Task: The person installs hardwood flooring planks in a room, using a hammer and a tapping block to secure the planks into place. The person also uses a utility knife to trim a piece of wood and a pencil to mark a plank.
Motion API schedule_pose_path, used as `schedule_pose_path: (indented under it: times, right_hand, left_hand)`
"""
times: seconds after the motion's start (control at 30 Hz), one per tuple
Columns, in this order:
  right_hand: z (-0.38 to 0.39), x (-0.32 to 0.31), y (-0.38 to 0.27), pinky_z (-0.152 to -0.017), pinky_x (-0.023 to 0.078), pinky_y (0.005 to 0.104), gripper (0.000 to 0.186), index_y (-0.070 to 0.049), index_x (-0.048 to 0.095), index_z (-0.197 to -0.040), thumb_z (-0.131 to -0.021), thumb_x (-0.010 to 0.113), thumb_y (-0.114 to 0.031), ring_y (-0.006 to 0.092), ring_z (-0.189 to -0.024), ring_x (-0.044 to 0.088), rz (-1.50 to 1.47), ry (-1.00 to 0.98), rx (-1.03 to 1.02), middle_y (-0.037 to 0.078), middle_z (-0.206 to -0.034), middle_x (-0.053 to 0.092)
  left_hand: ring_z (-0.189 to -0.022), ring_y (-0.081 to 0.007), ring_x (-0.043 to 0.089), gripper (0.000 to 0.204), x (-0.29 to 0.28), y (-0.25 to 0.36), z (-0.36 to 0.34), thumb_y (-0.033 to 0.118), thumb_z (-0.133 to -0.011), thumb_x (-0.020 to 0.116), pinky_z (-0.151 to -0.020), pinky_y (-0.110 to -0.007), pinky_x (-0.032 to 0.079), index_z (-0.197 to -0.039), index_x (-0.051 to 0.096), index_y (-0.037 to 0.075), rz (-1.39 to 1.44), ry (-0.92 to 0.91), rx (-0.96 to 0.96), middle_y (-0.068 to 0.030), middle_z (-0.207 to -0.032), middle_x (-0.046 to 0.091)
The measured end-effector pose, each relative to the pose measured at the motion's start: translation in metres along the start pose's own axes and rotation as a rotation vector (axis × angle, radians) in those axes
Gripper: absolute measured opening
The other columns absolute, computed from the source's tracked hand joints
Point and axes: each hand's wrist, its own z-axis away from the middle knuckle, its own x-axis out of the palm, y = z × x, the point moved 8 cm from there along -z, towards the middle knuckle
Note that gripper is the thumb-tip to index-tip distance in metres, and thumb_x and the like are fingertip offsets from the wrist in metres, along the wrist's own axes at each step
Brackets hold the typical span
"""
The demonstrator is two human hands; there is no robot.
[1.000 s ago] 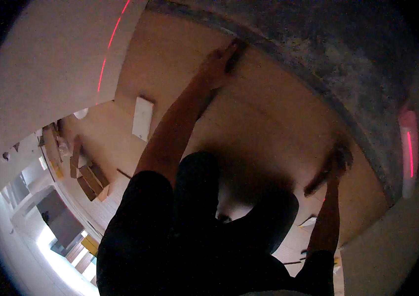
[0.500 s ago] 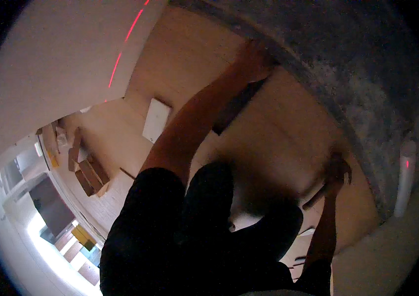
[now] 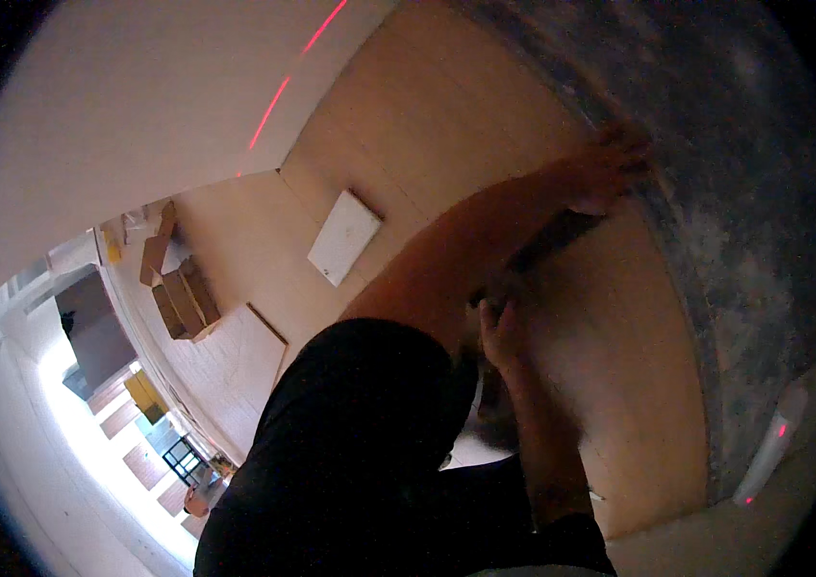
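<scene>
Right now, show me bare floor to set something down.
Bare boards lie between the pale wall, grey surface and left forearm; more lie right of the right forearm. Crowded: around the right hand, dark strip and cardboard box.

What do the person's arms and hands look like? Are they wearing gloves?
No gloves show: the left hand and right hand look bare, with fingers uncovered. The left sleeve and right sleeve are black or very dark, and both forearms are bare too. It's too dim and blurry to make out small markings.
</scene>
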Motion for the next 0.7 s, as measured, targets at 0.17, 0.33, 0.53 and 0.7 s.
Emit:
schedule_pose_path:
  times: [0.17,0.33,0.53,0.7]
  right_hand:
    - [0.018,0.025,0.026,-0.086,0.053,0.0505,0.064,0.000,0.043,-0.142,-0.101,0.054,-0.049,0.0369,-0.099,0.067,-0.962,-0.483,0.645,0.023,-0.116,0.066]
    - [0.003,-0.038,0.028,-0.074,0.055,0.0476,0.060,-0.002,0.047,-0.136,-0.101,0.055,-0.050,0.0328,-0.083,0.068,-0.321,-0.076,0.326,0.019,-0.104,0.067]
    - [0.017,0.024,0.049,-0.078,0.058,0.0545,0.056,0.006,0.055,-0.132,-0.099,0.061,-0.039,0.0484,-0.087,0.066,-0.704,-0.309,0.541,0.033,-0.116,0.063]
    - [-0.010,-0.004,0.030,-0.082,0.056,0.0542,0.054,0.003,0.053,-0.133,-0.099,0.060,-0.038,0.0485,-0.092,0.066,-0.359,-0.216,0.224,0.031,-0.113,0.064]
  left_hand:
    - [-0.153,-0.0314,0.020,0.060,0.006,0.001,-0.002,0.045,-0.096,0.055,-0.123,-0.056,0.016,-0.151,0.045,0.023,0.115,-0.057,-0.040,-0.0069,-0.164,0.030]
    - [-0.152,-0.0333,0.024,0.061,-0.011,-0.004,-0.007,0.045,-0.095,0.058,-0.121,-0.058,0.019,-0.150,0.046,0.023,0.004,0.043,0.020,-0.0075,-0.162,0.032]
    - [-0.149,-0.0374,0.028,0.070,0.001,-0.016,-0.007,0.047,-0.092,0.063,-0.122,-0.060,0.017,-0.151,0.045,0.017,0.006,-0.080,0.028,-0.0149,-0.161,0.034]
    - [-0.154,-0.0320,0.019,0.067,0.004,-0.011,-0.007,0.051,-0.095,0.056,-0.123,-0.057,0.013,-0.152,0.044,0.019,-0.004,-0.085,0.041,-0.0116,-0.163,0.031]
